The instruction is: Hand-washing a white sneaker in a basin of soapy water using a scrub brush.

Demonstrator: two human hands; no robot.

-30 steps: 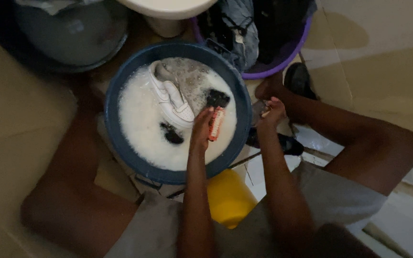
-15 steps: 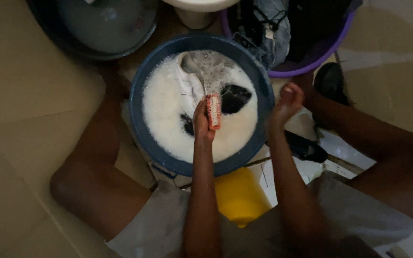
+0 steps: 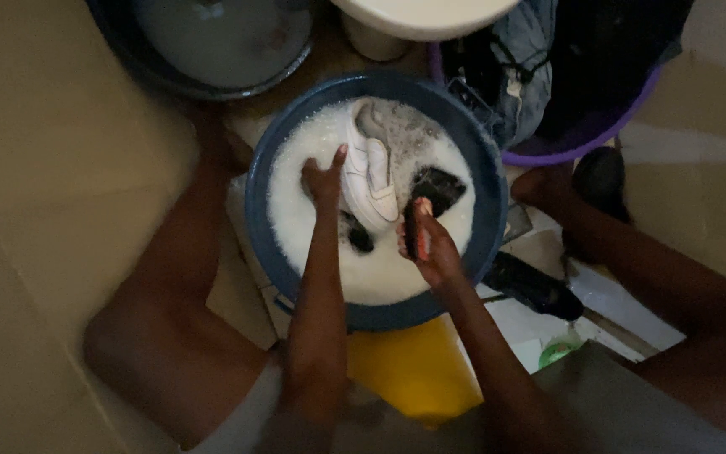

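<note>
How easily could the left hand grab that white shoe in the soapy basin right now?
Probably yes. The left hand already sits in the foam with its fingers against the white shoe, and nothing lies between them. The right hand, holding a brush, is on the shoe's other side.

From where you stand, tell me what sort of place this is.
Probably a home bathroom or washing corner: tiled floor, a blue basin of suds holding a white shoe, and a purple laundry tub.
</note>
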